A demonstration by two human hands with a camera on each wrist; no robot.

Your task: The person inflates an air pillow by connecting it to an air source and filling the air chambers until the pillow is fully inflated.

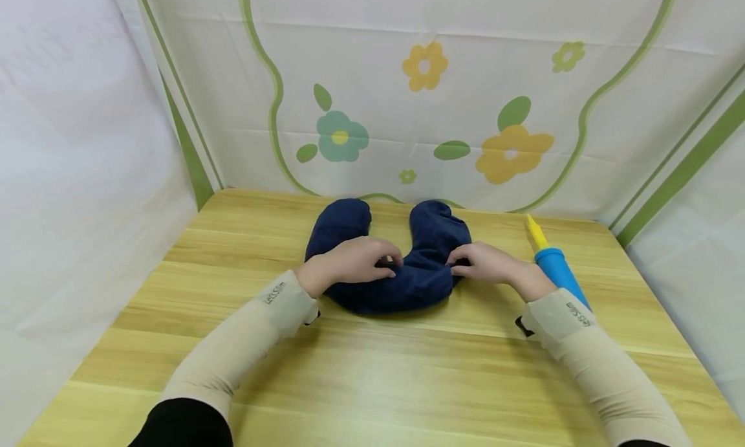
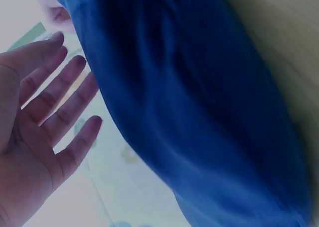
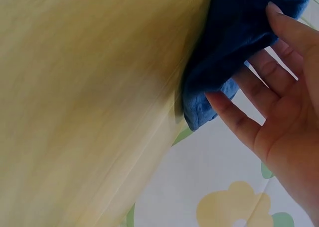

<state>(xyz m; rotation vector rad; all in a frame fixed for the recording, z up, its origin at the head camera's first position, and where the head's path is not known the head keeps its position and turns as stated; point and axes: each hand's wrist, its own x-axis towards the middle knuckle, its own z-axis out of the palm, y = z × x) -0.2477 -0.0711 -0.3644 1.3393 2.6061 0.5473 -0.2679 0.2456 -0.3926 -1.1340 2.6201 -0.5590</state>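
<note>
It was a small fabric-walled booth (image 1: pixel 233 59), though what room held it could not be told. A flower-printed white backdrop (image 1: pixel 372 65) hung behind a wood-grain table (image 1: pixel 372 382), and white side sheets (image 1: pixel 75 175) flanked it.

The pillow (image 1: pixel 390 297) looks velvety cloth, the pump (image 1: pixel 556 270) plastic, the table (image 1: pixel 378 382) glossy wood.

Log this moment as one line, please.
left hand: over navy neck pillow | right hand: touching pillow's right side | blue pump: on table
</note>
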